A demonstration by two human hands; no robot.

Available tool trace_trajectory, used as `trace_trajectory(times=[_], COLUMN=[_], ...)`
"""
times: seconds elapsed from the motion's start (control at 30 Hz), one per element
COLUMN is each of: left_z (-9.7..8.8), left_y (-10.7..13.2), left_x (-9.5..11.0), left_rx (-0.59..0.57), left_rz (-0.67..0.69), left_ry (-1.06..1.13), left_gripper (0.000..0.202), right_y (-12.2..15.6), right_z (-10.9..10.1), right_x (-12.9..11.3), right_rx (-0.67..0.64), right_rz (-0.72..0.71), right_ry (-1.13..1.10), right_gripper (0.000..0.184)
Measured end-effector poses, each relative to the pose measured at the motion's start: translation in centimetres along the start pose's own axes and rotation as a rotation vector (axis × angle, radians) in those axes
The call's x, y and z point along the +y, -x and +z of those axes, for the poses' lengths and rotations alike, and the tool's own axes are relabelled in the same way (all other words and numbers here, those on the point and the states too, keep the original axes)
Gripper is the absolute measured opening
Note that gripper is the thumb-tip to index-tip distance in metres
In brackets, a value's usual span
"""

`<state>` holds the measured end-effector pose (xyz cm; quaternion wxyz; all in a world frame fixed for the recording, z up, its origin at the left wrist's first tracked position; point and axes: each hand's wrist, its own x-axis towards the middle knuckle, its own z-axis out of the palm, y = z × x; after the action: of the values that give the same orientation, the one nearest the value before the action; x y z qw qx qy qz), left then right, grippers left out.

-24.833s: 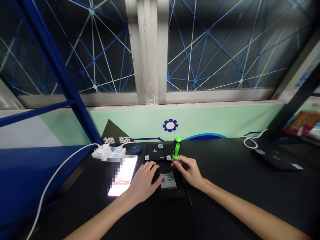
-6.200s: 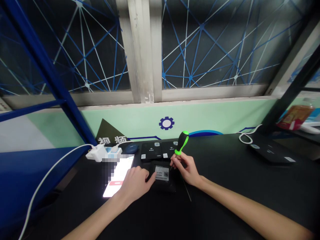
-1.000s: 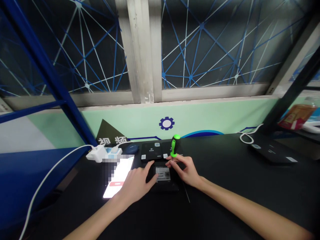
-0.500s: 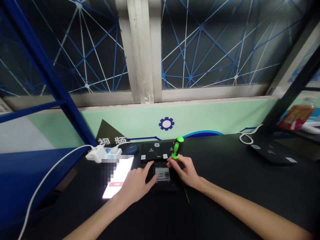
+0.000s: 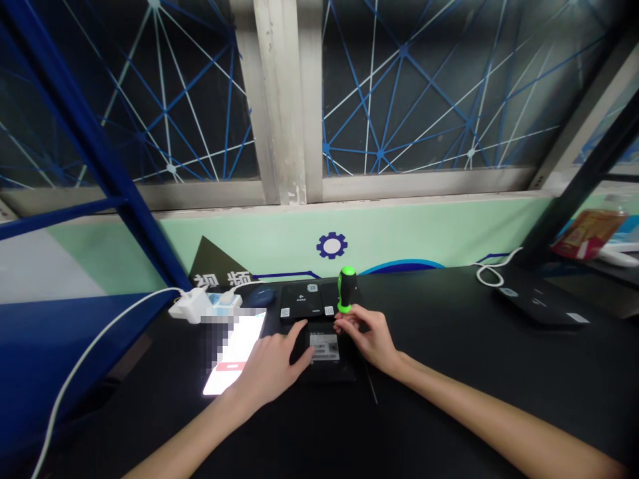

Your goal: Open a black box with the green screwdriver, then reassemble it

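Note:
A black box [image 5: 327, 372] with a white printed label [image 5: 324, 347] lies on the dark table in front of me. My left hand [image 5: 277, 362] rests along its left side, fingers spread and holding nothing. At the box's far right corner, my right hand [image 5: 367, 332] pinches a screwdriver [image 5: 348, 291] just below its green and black handle. The screwdriver stands nearly upright; my fingers hide its tip. A thin dark rod [image 5: 371, 382] shows below my right hand, right of the box. I cannot tell whether the hand touches it.
Behind the box lie similar black boxes [image 5: 301, 301]. A lit phone [image 5: 234, 352] is under my left wrist, near a dark blue mouse [image 5: 262, 296] and a white power strip [image 5: 224, 305] with plugs. Another black box [image 5: 542, 306] and a white cable [image 5: 492, 274] sit at right.
The screwdriver's handle has swung left and now stands more upright in my right hand. My left hand stays in place on the box.

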<state>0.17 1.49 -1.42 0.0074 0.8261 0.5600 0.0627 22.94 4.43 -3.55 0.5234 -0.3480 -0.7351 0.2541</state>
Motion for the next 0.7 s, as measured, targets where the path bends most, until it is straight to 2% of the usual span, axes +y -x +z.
trace_trajectory(times=[0.2,0.47,0.7], left_z=[0.18,0.4,0.53], left_y=[0.08,-0.02,0.03], left_x=[-0.14,-0.18,-0.24], left_rx=[0.009,0.019,0.02], left_rz=[0.005,-0.008,-0.004], left_ry=[0.004,-0.009,0.009], left_gripper=[0.054,0.058,0.058], right_y=[0.04,0.18,0.17], right_z=[-0.01,-0.3,0.08], right_x=[-0.03,0.02,0.38], right_rx=[-0.003,-0.093,-0.018], right_rz=[-0.017,-0.056,-0.021], right_ry=[-0.02,-0.046,0.043], right_gripper=[0.016,0.021,0.015])
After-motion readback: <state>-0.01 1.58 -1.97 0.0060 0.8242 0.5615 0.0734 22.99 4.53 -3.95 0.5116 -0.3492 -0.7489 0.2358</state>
